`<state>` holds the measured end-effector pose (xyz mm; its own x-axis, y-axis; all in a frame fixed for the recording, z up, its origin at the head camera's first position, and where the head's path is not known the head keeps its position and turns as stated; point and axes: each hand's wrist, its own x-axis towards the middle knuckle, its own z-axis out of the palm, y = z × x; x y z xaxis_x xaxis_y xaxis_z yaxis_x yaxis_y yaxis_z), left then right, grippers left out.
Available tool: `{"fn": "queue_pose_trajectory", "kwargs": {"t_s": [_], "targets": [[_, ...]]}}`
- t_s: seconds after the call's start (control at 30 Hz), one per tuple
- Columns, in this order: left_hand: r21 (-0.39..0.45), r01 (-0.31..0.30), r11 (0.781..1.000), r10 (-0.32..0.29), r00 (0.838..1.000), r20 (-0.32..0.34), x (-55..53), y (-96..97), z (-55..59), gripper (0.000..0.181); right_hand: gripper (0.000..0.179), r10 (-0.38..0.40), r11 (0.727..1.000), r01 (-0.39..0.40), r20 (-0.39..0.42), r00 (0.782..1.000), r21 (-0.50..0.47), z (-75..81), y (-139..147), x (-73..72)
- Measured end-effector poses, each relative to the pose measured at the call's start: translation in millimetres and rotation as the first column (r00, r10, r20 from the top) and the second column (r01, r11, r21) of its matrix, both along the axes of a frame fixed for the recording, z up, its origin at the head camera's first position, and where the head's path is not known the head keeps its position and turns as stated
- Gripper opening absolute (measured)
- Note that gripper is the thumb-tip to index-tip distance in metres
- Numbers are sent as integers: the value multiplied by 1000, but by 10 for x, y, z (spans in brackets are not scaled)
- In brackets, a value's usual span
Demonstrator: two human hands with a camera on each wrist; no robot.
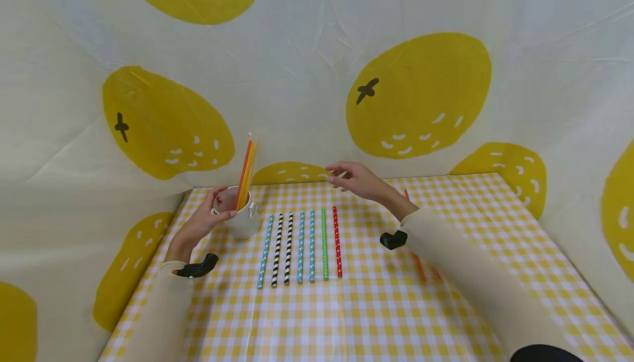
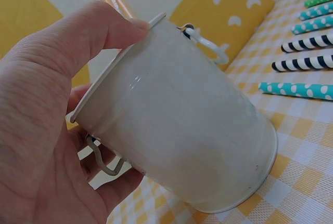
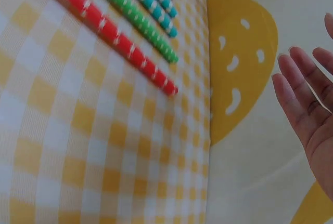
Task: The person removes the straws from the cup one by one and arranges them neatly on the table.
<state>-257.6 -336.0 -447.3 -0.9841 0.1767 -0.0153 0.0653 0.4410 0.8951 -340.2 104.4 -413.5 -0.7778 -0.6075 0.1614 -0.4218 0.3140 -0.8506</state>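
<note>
My left hand (image 1: 200, 221) holds a small white metal bucket (image 2: 182, 120) by its rim, thumb over the near side and fingers around the far side. Orange and yellow straws (image 1: 246, 177) stand up out of the bucket, leaning right. To its right lies a row of patterned paper straws: a blue dotted straw (image 1: 265, 252), two black-striped straws (image 1: 283, 249), two more blue dotted ones, a green straw (image 1: 324, 243) and a red dotted straw (image 1: 338, 241). My right hand (image 1: 359, 180) hangs above the table's back, beyond the red straw, its fingers loosely bent around nothing.
A yellow-and-white checked cloth (image 1: 297, 323) covers the table. More red straws (image 1: 420, 268) lie on the right side, partly hidden under my right forearm. A pale curtain with yellow fruit shapes (image 1: 421, 95) hangs along the table's back and sides.
</note>
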Motion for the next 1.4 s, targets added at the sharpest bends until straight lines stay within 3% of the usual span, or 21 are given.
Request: {"fn": "queue_pose_trajectory", "kwargs": {"t_s": [0.27,0.9,1.4], "targets": [[-9,-4,1000,4,1000,-4,4,-15,-2,88,42,43,998,-45,-28,999,-52,72,-462,11],[-18,-4,1000,4,1000,-17,18,-29,-21,87,36,84,976,-81,10,996,-201,-95,-1162,52],[-4,-6,1000,6,1000,4,39,-18,-3,87,44,167,984,-170,-66,984,-51,-66,-1542,134]]}}
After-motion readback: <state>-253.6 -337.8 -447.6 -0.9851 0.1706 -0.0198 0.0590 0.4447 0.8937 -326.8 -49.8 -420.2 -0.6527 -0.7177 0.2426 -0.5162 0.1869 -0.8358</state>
